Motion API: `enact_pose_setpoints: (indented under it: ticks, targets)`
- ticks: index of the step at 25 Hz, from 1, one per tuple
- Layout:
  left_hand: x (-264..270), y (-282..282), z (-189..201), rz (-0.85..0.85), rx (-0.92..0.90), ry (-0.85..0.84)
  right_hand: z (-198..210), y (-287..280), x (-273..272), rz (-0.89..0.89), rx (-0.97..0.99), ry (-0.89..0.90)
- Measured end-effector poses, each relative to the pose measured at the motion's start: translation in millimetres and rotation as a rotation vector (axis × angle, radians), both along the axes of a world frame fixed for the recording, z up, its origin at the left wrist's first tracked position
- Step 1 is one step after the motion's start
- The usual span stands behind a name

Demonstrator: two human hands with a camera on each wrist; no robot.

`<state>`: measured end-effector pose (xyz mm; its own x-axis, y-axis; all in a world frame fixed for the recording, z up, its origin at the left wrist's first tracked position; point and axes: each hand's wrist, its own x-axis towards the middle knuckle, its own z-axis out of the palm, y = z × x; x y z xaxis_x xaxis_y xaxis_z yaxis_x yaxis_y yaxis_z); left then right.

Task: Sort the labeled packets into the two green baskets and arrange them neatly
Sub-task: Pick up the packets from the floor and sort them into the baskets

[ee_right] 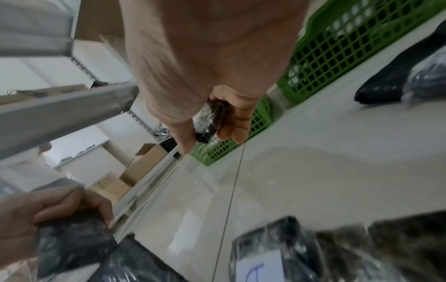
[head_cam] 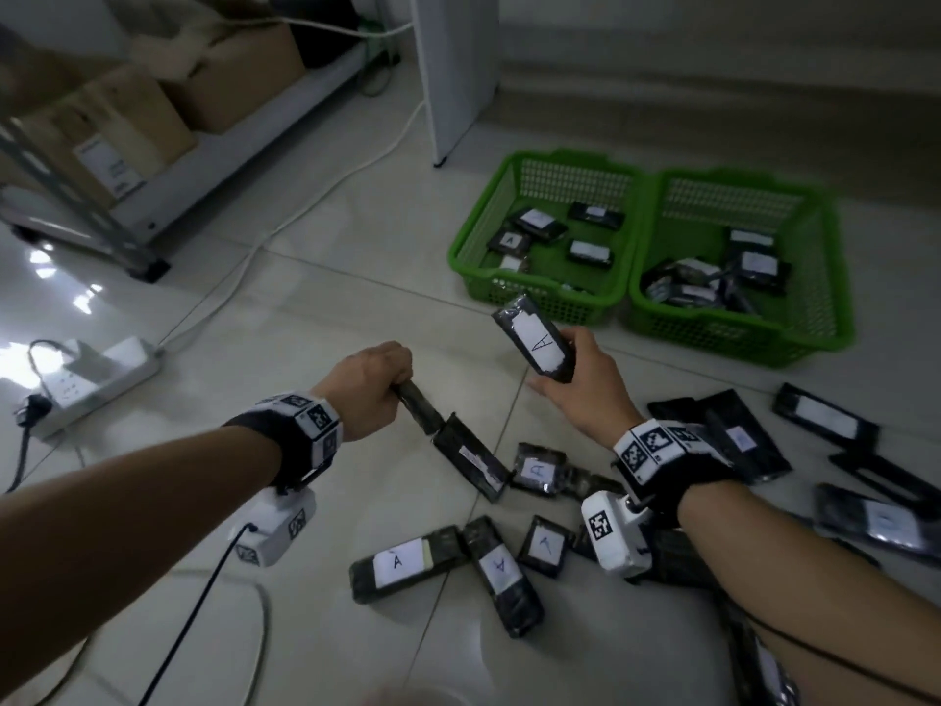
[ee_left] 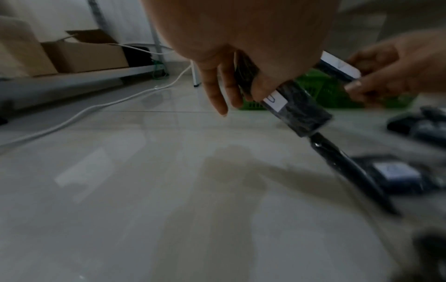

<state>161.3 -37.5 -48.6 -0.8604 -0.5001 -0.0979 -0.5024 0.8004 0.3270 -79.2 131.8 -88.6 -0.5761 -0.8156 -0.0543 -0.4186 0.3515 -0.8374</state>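
Observation:
My right hand (head_cam: pixel 575 384) grips a dark packet (head_cam: pixel 535 336) with a white label marked A, held upright above the floor in front of the left green basket (head_cam: pixel 489 231). In the right wrist view the same packet (ee_right: pixel 210 120) sits between thumb and fingers. My left hand (head_cam: pixel 374 387) grips one end of a dark packet (head_cam: pixel 418 407) with a second packet (head_cam: pixel 473 458) hanging off it down to the floor; the left wrist view shows its label (ee_left: pixel 275 99) under my thumb. Both baskets hold several packets; the right green basket (head_cam: pixel 825 277) stands beside the left one.
Several more labeled packets (head_cam: pixel 402 563) lie scattered on the tiled floor below and right of my hands. A white power strip (head_cam: pixel 97 374) with cables lies at the left. A shelf with cardboard boxes (head_cam: pixel 127 119) and a white furniture leg (head_cam: pixel 453 84) stand behind.

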Motion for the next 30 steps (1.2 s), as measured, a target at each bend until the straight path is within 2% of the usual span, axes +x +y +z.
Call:
enact_pose_setpoints:
  ticks: [2, 4, 5, 7, 10, 12, 17, 19, 21, 23, 25, 28, 30]
  targets:
    - [-19, -5, 13, 0.141, 0.148, 0.063, 9, 7, -11, -0.051, -0.034, -0.069]
    - [-38, -6, 24, 0.23, 0.49, 0.179, 14, 15, -18, -0.083, -0.071, -0.098]
    - [-49, -6, 30, 0.274, 0.655, 0.244, 17, 18, -21, -0.095, -0.093, -0.091]
    - [-70, -4, 38, 0.304, 0.824, 0.327, 21, 24, -26, -0.116, -0.128, -0.018]
    - [-102, -1, 39, 0.28, 0.889, 0.369, 22, 32, -37, -0.144, -0.115, 0.148]
    - [-127, 1, 37, 0.277, 0.884, 0.399, 22, 37, -50, -0.194, -0.104, 0.194]
    - [-209, 9, 26, 0.399, 0.898, 0.525, 24, 63, -89, -0.391, -0.152, 0.253]
    - [-239, 12, 22, 0.429, 0.78, 0.576, 27, 70, -101, -0.44, -0.137, 0.289]
    - [-256, 10, 17, 0.438, 0.567, 0.578, 28, 65, -112, -0.419, -0.14, 0.355]
    - [-267, 2, 11, 0.409, 0.427, 0.5, 29, 49, -122, -0.378, -0.161, 0.394]
    - [-270, -11, 1, 0.403, 0.268, 0.267, 29, 27, -130, -0.345, -0.167, 0.407]
    - [-262, -23, -16, 0.35, 0.03, -0.229, 30, -8, -135, -0.309, -0.183, 0.445]
    - [-256, -27, -24, 0.312, -0.021, -0.358, 26, -32, -136, -0.285, -0.142, 0.482]
